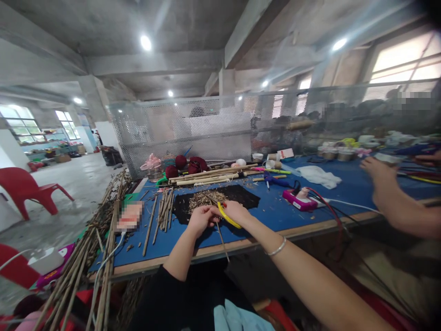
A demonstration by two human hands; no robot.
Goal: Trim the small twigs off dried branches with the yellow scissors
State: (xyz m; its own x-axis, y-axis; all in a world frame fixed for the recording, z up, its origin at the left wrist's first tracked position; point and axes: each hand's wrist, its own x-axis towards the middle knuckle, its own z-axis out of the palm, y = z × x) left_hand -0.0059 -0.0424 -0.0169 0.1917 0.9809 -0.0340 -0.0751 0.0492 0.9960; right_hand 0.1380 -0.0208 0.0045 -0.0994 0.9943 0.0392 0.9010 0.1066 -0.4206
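Note:
Near the table's front edge, my left hand (201, 219) is closed, its fingertips pinching a thin twig (222, 241) that slants down past the edge. My right hand (236, 212) is wrapped around yellow-handled shears (228, 217), close beside the left fingertips. Their blades are hard to make out over the pile. Beneath and beyond both hands lies a heap of short cut twig pieces (203, 198) on a black cloth (243, 195). To the left are several longer sticks (166, 209) on the blue tabletop (272, 221).
Long branches (77, 264) lean at the left edge, near a phone-like object (129, 216) with a white cable. Behind the cloth are dark red yarn balls (181, 162) and bamboo sticks (210, 178). A purple power strip (299, 200) sits right. A co-worker's arm (396, 197) reaches in.

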